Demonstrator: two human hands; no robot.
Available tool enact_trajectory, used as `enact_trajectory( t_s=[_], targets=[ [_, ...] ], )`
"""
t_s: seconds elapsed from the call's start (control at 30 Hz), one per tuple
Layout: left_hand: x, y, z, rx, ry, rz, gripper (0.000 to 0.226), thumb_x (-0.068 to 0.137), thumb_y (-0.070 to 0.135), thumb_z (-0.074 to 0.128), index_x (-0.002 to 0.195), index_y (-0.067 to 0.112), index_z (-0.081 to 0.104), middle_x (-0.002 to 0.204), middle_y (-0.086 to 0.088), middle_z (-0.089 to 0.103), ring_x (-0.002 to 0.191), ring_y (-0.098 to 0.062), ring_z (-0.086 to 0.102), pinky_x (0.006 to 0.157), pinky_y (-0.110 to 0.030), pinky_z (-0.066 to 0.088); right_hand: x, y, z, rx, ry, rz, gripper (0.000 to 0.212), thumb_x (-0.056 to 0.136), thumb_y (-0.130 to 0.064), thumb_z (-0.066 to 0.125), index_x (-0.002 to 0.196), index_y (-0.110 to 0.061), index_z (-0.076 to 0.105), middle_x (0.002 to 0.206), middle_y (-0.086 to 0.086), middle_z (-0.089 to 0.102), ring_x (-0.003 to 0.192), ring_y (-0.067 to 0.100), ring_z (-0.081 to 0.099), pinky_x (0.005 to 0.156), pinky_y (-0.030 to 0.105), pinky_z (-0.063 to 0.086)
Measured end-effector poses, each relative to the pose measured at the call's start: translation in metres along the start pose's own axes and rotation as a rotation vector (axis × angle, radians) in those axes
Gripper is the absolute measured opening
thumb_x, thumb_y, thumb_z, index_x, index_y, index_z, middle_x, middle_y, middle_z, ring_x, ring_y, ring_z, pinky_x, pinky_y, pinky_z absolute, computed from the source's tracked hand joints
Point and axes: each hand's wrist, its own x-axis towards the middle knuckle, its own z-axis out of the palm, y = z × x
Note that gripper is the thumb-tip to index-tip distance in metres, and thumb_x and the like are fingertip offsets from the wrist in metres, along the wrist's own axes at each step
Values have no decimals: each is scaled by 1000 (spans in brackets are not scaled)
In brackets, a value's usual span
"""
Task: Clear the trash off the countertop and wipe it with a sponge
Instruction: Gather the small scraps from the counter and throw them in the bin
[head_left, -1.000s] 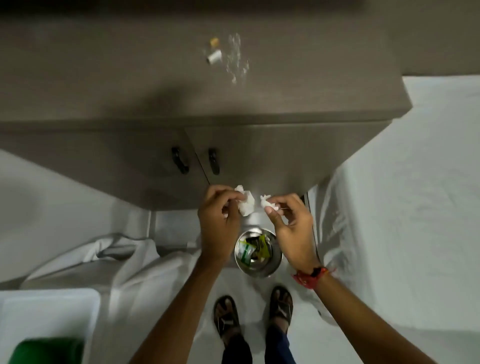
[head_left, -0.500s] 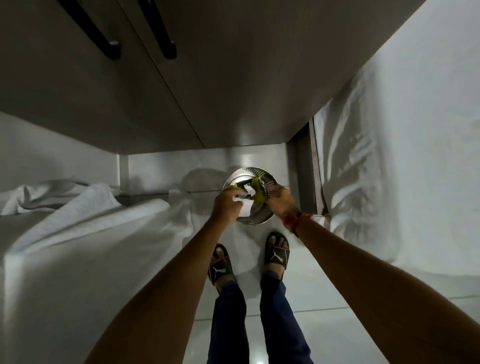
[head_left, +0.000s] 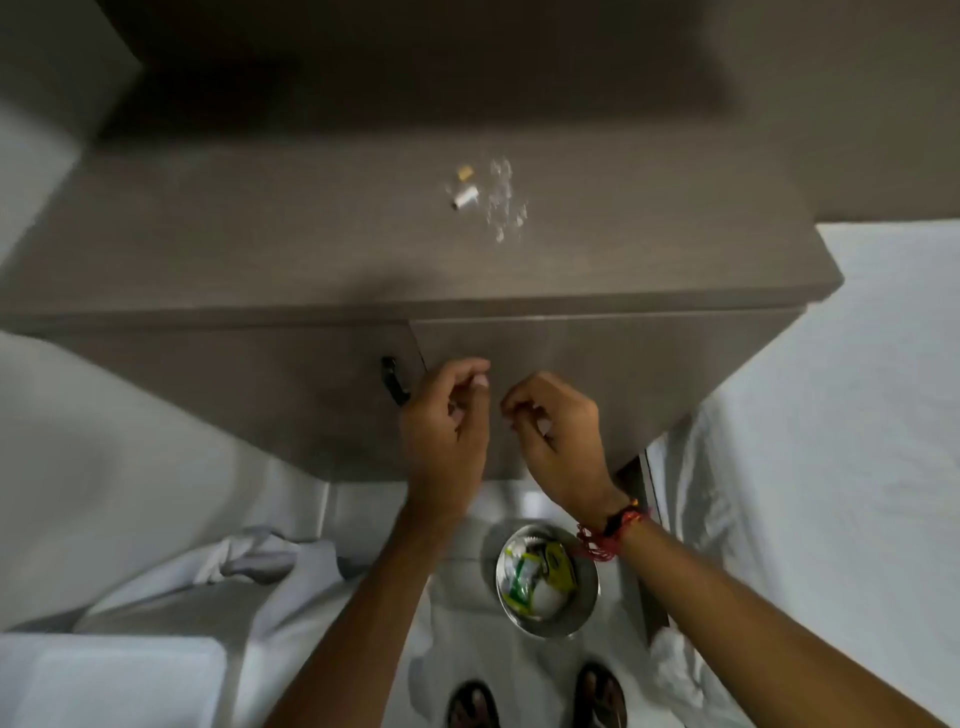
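Two bare hands hover in front of the cabinet doors, below the tabletop (head_left: 260, 249) edge. Left hand (head_left: 447, 415) and right hand (head_left: 558, 436) both have fingers loosely curled, holding nothing visible. A few scraps of trash (head_left: 488, 200) lie on the far side of the tabletop, well apart from the hands. On the floor below, a round metal bin (head_left: 545, 579) holds wrappers, likely placed there for easy dropping.

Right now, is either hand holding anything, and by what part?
Nothing visible: the left hand and right hand are loosely curled and empty.
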Motion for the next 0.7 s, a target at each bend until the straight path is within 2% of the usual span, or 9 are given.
enact_trajectory(
  t_s=[0.07,0.17,0.23,0.33,0.43,0.53,0.7],
  targets=[
    [47,45,-16,7,101,147,17,96,24,58,106,32,69,86,10,71,75,-8,69,66,-19,56,40,-45,-10,54,100,-102,20,82,8,53,80,-8,65,79,1,64,69,18,63,60,35,52],
    [124,88,-35,134,202,227,15,94,19,60,104,21,71,88,7,69,74,-5,64,67,-19,55,105,-90,-21,60,181,-106,20,85,11,53,83,-5,66,86,5,66,79,20,64,70,34,53],
    [162,100,-31,318,91,142,18,95,19,61,111,17,70,101,0,72,82,-7,63,73,-25,57,147,-99,-28,-57,186,-85,23,84,9,54,92,-5,70,96,6,69,91,18,64,83,31,53],
    [190,99,-14,576,-149,20,23,93,31,67,113,19,70,112,-3,68,90,-13,61,70,-23,49,198,-91,-35,-323,29,-50,31,93,-2,52,117,-9,70,116,8,66,112,26,58,98,37,48],
    [195,91,-4,720,-223,48,25,91,36,70,111,21,73,114,-4,62,103,-20,60,82,-35,55,224,-75,-34,-532,-118,-90,34,98,-16,50,127,-20,67,120,5,62,112,28,52,93,39,50],
    [195,89,-3,781,-171,140,15,90,29,71,101,20,75,107,-3,62,101,-20,61,80,-37,58,234,-70,-30,-655,-247,-221,34,95,-17,53,124,-27,68,114,1,61,106,25,52,86,37,51],
    [192,78,-3,809,-96,227,13,94,20,66,104,13,69,116,-6,59,108,-20,59,81,-32,56,243,-71,-29,-806,-226,-362,21,90,-19,58,104,-23,74,102,-1,64,100,25,55,76,38,52]
  ],
)
